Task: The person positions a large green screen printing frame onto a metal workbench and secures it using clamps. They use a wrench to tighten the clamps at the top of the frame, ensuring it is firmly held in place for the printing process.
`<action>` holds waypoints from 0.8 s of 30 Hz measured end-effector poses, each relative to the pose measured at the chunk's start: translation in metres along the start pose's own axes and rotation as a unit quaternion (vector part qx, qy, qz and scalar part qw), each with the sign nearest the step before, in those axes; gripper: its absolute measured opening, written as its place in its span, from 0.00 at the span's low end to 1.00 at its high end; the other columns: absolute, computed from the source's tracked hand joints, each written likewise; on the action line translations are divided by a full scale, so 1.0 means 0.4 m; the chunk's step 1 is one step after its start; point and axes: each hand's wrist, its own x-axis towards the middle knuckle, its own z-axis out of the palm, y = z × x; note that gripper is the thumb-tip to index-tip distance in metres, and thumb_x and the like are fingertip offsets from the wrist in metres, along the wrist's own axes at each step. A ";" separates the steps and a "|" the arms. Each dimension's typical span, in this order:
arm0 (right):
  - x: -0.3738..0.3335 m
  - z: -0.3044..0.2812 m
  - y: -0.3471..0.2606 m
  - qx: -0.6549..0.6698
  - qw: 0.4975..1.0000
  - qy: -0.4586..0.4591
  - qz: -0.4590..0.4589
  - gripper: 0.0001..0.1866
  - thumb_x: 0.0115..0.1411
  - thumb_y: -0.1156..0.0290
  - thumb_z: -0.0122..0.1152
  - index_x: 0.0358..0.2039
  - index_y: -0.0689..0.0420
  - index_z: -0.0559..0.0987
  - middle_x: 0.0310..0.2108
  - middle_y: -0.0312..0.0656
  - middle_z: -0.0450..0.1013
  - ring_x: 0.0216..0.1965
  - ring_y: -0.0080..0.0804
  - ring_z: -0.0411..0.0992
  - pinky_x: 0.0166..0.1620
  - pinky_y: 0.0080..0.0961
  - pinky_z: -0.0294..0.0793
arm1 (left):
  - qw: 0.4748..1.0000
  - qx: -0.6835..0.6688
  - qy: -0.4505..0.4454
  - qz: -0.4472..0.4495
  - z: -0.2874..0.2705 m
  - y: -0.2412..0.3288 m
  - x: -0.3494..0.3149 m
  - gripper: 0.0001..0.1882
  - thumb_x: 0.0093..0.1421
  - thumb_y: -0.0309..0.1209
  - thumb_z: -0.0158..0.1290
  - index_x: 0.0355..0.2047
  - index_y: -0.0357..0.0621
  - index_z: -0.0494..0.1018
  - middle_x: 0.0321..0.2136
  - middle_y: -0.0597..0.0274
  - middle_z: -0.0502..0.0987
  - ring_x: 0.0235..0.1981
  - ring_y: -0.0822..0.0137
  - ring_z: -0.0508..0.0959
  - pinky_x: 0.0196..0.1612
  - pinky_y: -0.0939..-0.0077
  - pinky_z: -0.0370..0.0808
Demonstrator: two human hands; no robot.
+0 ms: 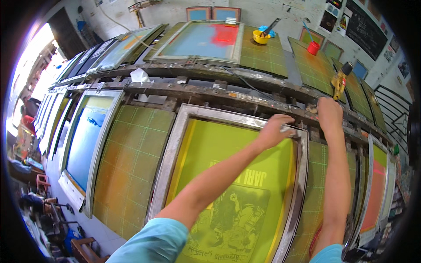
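A silkscreen frame (169, 164) with a metal border and yellow-green mesh lies in front of me, a printed-looking picture and lettering on its mesh. My left hand (275, 131) is over its far right corner, fingers stretched to the right and apart, holding nothing that I can see. Further right, my right hand (330, 115) is closed at the metal rail (245, 98) beyond the frame. Whatever its fingers hold, if anything, is hidden. Just past that hand is a yellow power tool (339, 83) with a black end, shaped like a drill; I cannot tell whether they touch.
Green gridded boards (131, 162) flank the frame. A blue-mesh screen (90, 136) stands left, a pink-mesh one (375, 188) right. Across the rail are a red-stained screen (193, 41), a yellow bowl (260, 37) with a dark tool, a red pot (313, 48) and crumpled white paper (139, 75).
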 end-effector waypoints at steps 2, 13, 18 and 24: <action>-0.035 -0.015 -0.004 0.200 0.976 0.085 -0.003 0.11 0.62 0.74 0.58 0.44 0.58 0.84 0.37 0.51 0.81 0.39 0.45 0.82 0.41 0.43 0.80 | 0.989 0.014 0.131 0.068 -0.164 -0.035 -0.034 0.14 0.53 0.30 0.68 0.41 0.49 0.83 0.40 0.60 0.84 0.45 0.57 0.80 0.55 0.63 0.74; 0.075 0.204 -0.618 0.410 0.901 0.035 -0.133 0.09 0.59 0.62 0.66 0.38 0.50 0.87 0.35 0.46 0.82 0.40 0.50 0.79 0.44 0.44 0.76 | 0.923 0.239 0.072 -0.292 -0.749 -0.249 -0.135 0.41 0.47 0.56 0.70 0.48 0.30 0.78 0.45 0.40 0.81 0.50 0.47 0.80 0.55 0.59 0.76; 0.098 0.206 -0.708 0.407 0.904 -0.004 -0.131 0.08 0.59 0.64 0.66 0.37 0.51 0.87 0.36 0.45 0.81 0.42 0.48 0.78 0.45 0.43 0.76 | 0.915 0.216 0.011 -0.341 -0.754 -0.227 -0.138 0.48 0.46 0.66 0.66 0.50 0.31 0.77 0.45 0.39 0.82 0.51 0.45 0.80 0.57 0.58 0.73; 0.087 0.219 -0.735 0.436 0.888 0.035 -0.145 0.08 0.60 0.64 0.65 0.37 0.52 0.86 0.37 0.42 0.81 0.43 0.48 0.78 0.45 0.42 0.76 | 0.886 0.319 -0.042 -0.334 -0.750 -0.214 -0.138 0.59 0.39 0.78 0.59 0.53 0.34 0.75 0.42 0.41 0.83 0.49 0.51 0.82 0.63 0.53 0.62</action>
